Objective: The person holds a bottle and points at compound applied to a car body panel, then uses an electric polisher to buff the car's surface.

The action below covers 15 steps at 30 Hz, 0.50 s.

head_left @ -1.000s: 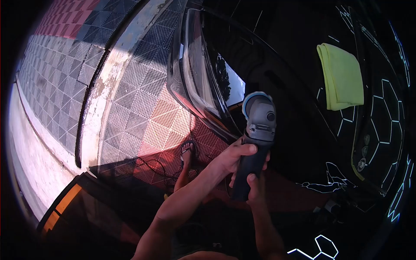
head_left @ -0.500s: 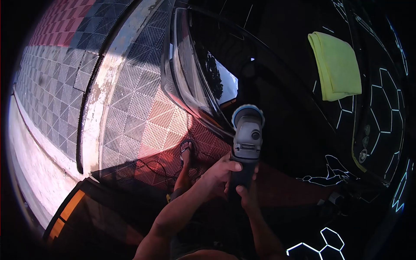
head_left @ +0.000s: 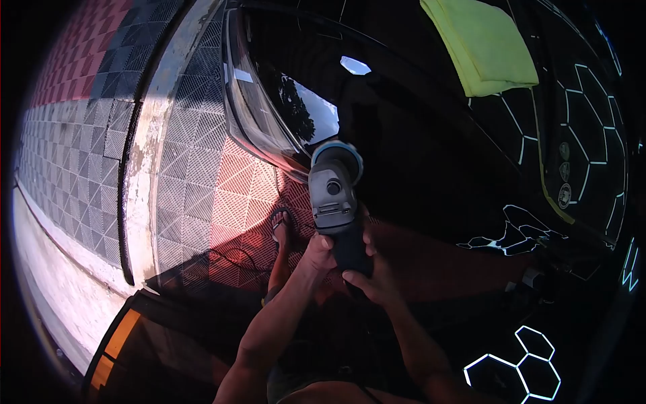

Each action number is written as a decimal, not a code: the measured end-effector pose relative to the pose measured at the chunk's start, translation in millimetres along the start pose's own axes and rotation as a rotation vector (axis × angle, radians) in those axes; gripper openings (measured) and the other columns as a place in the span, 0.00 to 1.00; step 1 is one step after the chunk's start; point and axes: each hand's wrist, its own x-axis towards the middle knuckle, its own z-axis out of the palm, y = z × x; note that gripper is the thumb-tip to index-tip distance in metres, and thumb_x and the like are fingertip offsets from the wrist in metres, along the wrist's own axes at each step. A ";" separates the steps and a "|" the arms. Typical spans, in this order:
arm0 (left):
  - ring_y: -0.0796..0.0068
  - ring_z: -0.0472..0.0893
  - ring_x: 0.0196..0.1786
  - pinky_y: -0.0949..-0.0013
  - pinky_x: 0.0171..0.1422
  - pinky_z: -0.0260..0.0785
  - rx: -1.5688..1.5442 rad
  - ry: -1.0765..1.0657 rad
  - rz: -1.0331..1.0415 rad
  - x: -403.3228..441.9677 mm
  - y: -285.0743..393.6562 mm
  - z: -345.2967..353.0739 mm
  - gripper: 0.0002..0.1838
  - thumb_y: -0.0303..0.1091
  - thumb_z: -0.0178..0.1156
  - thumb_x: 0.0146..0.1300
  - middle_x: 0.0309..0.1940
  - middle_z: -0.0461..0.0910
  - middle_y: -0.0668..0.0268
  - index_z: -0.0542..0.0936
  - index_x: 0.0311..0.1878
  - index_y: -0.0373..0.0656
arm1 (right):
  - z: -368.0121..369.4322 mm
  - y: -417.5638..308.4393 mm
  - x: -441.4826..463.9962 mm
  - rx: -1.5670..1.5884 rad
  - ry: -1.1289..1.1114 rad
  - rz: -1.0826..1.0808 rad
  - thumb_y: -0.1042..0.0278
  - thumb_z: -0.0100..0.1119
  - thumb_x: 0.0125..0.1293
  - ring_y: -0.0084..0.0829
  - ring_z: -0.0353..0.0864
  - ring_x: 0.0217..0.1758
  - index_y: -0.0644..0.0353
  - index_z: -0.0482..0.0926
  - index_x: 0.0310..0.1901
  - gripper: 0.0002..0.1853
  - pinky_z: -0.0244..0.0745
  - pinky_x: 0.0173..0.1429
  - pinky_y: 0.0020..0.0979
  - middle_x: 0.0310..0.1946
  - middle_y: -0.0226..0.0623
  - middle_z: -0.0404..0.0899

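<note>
Both my hands are closed around the dark handle of a car polisher (head_left: 333, 195) with a grey head and a blue-edged round pad. My left hand (head_left: 321, 252) grips the left side of the handle, thumb on top. My right hand (head_left: 370, 275) wraps the rear of the handle from the right. The pad is at the glossy black car body panel (head_left: 404, 141), beside the inner end of the headlight (head_left: 259, 124); whether it touches the paint I cannot tell. A folded yellow-green towel (head_left: 484, 50) lies on the car, farther up and right.
Red and grey floor tiles (head_left: 185, 145) lie to the left, crossed by a worn pale strip (head_left: 145, 161). My sandalled foot (head_left: 280, 222) stands near a dark cable (head_left: 235, 259). An orange-marked dark edge (head_left: 121, 333) is at lower left. Bright hexagonal light reflections (head_left: 515, 363) show at right.
The view has shifted, so the car and towel appear higher and farther left. The polisher now leans to the left in view, with its pad showing more at the upper right. Both hands keep their grip.
</note>
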 end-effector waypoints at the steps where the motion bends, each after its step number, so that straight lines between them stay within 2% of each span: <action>1: 0.55 0.83 0.46 0.57 0.52 0.78 0.015 0.000 0.011 -0.6 -4.3 -0.5 0.46 0.46 0.76 0.50 0.45 0.78 0.50 0.61 0.66 0.35 | -2.8 2.3 -2.0 0.007 -0.004 -0.006 0.66 0.74 0.53 0.38 0.68 0.65 0.66 0.63 0.61 0.38 0.62 0.69 0.39 0.58 0.47 0.68; 7: 0.56 0.82 0.47 0.59 0.52 0.78 0.041 0.000 0.047 -5.2 -43.4 -6.7 0.47 0.46 0.77 0.49 0.45 0.78 0.51 0.61 0.65 0.36 | -29.4 28.4 -21.3 -0.047 -0.003 -0.067 0.66 0.74 0.52 0.38 0.72 0.63 0.67 0.65 0.60 0.37 0.66 0.67 0.38 0.56 0.48 0.71; 9: 0.57 0.82 0.48 0.59 0.53 0.78 0.043 -0.012 0.011 -3.8 -51.2 -8.1 0.46 0.45 0.76 0.49 0.45 0.78 0.51 0.61 0.66 0.37 | -37.5 35.1 -23.4 0.140 -0.044 0.055 0.65 0.73 0.52 0.37 0.76 0.59 0.69 0.66 0.61 0.37 0.70 0.63 0.38 0.54 0.47 0.74; 10: 0.57 0.82 0.49 0.59 0.54 0.78 0.052 -0.008 0.007 -3.7 -54.3 -8.1 0.46 0.45 0.75 0.50 0.46 0.78 0.52 0.61 0.66 0.37 | -38.5 40.4 -22.9 0.143 -0.050 0.050 0.65 0.73 0.52 0.37 0.76 0.59 0.69 0.66 0.61 0.37 0.70 0.63 0.38 0.54 0.47 0.74; 12: 0.57 0.82 0.49 0.59 0.54 0.78 0.063 0.009 -0.011 -1.9 -53.1 -5.8 0.46 0.45 0.75 0.50 0.46 0.78 0.52 0.61 0.66 0.37 | -38.7 46.1 -20.4 0.084 0.016 -0.119 0.60 0.67 0.58 0.27 0.83 0.33 0.66 0.70 0.53 0.27 0.79 0.39 0.29 0.35 0.36 0.80; 15: 0.57 0.83 0.48 0.59 0.53 0.78 0.102 0.016 -0.025 11.8 -38.8 0.6 0.46 0.47 0.74 0.50 0.46 0.78 0.52 0.61 0.67 0.36 | -35.1 27.0 -12.2 0.191 -0.026 -0.061 0.58 0.66 0.60 0.27 0.82 0.33 0.67 0.70 0.53 0.26 0.79 0.39 0.29 0.34 0.37 0.80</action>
